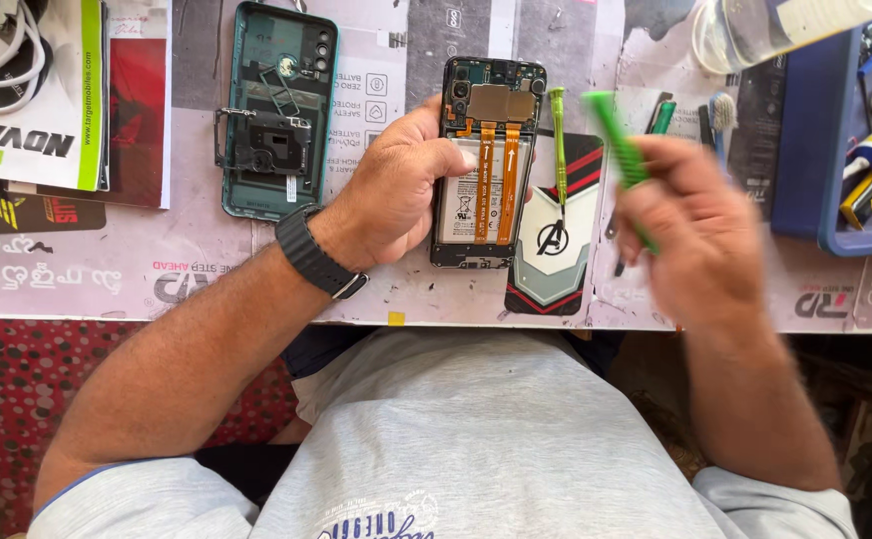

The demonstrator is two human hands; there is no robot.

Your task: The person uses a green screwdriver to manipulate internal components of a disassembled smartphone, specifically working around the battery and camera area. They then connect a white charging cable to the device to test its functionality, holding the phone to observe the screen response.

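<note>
An opened phone (486, 160) lies back-side up on the table, its battery, orange flex cables and top board showing. My left hand (396, 190) rests on the phone's left edge and holds it down; a dark watch sits on that wrist. To the right, my right hand (700, 230) is blurred and grips a green-handled tool (618, 150) that points up and away from the phone. A second green screwdriver (559, 140) lies on the table right beside the phone.
The phone's teal back cover (278, 70) with a black frame piece on it lies at the left. A blue tray (835, 150) with glue tubes stands at the right, a clear bottle (755, 30) behind it, a toothbrush (720, 115) beside it. A box with white cables sits far left.
</note>
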